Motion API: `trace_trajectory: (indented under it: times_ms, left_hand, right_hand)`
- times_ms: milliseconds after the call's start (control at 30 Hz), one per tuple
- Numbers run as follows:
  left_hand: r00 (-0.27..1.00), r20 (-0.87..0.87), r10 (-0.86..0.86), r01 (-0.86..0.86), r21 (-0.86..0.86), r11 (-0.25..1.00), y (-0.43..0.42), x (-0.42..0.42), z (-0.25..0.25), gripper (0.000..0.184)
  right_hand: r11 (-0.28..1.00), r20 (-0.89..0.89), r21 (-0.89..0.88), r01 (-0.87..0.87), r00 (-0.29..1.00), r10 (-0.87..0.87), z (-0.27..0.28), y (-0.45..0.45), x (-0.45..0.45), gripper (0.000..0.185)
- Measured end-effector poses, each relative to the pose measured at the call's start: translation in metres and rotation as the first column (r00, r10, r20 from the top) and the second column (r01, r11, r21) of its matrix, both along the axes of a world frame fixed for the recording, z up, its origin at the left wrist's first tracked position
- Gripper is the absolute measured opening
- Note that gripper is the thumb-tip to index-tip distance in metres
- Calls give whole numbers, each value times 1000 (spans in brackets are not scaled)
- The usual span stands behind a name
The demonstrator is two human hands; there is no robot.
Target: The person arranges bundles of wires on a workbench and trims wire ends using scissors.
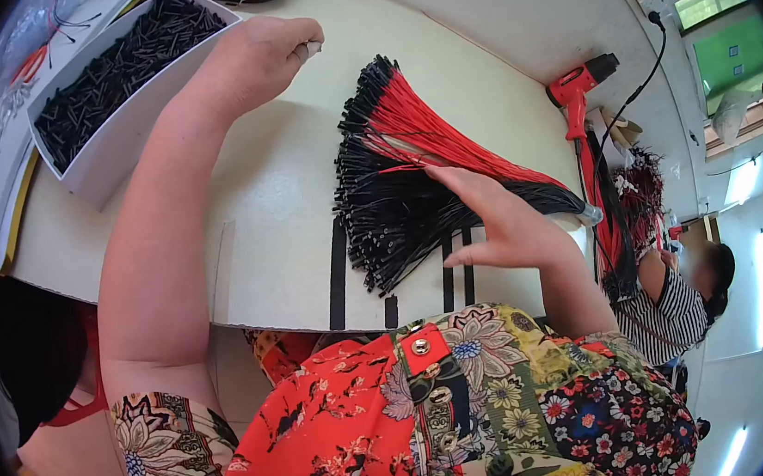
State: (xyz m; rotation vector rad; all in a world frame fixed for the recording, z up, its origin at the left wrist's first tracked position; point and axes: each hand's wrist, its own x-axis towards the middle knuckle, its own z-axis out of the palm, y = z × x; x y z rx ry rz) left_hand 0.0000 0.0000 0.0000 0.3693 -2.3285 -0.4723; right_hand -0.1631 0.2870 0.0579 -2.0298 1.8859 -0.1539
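Bundle of red and black wires [446,143], lying on the counter [272,217] toward its right end, cut ends fanned leftward. My right hand [508,217], grip wide, lies against the bundle's near side; my left hand [268,57], grip curled closed, contents indiscernible, hangs apart, beside the white box [113,164].

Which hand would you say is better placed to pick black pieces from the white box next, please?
Probably the left hand: it is beside the white box of black pieces, while the right hand is at the wire bundle, farther away.
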Motion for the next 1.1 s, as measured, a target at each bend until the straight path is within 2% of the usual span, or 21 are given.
trace_trajectory:
  times_ms: [67, 200, 267, 367, 500, 700, 800, 900, 967, 1033, 1100]
  left_hand:
    - [998, -61, -22, 23, 1, 1000, -2, -2, 0, 12]
    - [998, -39, -51, 50, -31, 998, -10, -1, -4, 13]
    - [997, -32, -70, 68, -67, 995, -12, -2, -6, 16]
    - [999, 0, -46, 46, -41, 998, -11, -2, -4, 17]
    - [999, -11, -51, 50, -54, 997, -11, -1, -5, 17]
    - [998, -7, -59, 58, -45, 997, -14, -2, -7, 17]
    - [999, 7, -51, 51, -39, 998, -10, -2, -5, 16]
    - [998, -6, -55, 54, -47, 997, -9, 2, -2, 16]
    - [994, -64, -92, 89, -52, 995, -11, 0, -4, 16]
    - [995, -48, -83, 82, -26, 996, -10, 0, -2, 15]
    - [996, -40, -85, 84, -18, 996, -9, -1, -1, 15]
  right_hand:
    - [998, -121, -70, -4, 993, -5, -4, 8, 2, 86]
    - [982, -251, -183, -43, 968, -4, -25, -4, 3, 81]
    - [980, -295, -184, -76, 955, 19, -25, -16, 2, 79]
    - [1000, -325, -9, -17, 945, 13, -14, -34, 4, 76]
    - [988, -119, -153, -34, 993, 16, -36, -40, -13, 61]
    - [952, -188, -303, 29, 978, -89, -54, -31, -11, 38]
    - [910, -78, -414, 18, 995, -55, -55, -31, -11, 36]
    - [935, 200, -281, 214, 966, -161, -44, -27, -8, 33]
    - [926, 323, -263, 271, 929, -180, -40, -26, -17, 30]
    - [910, 497, -241, 337, 848, -182, -36, -22, -25, 28]
    - [890, 699, -214, 402, 700, -148, -31, -17, -33, 27]
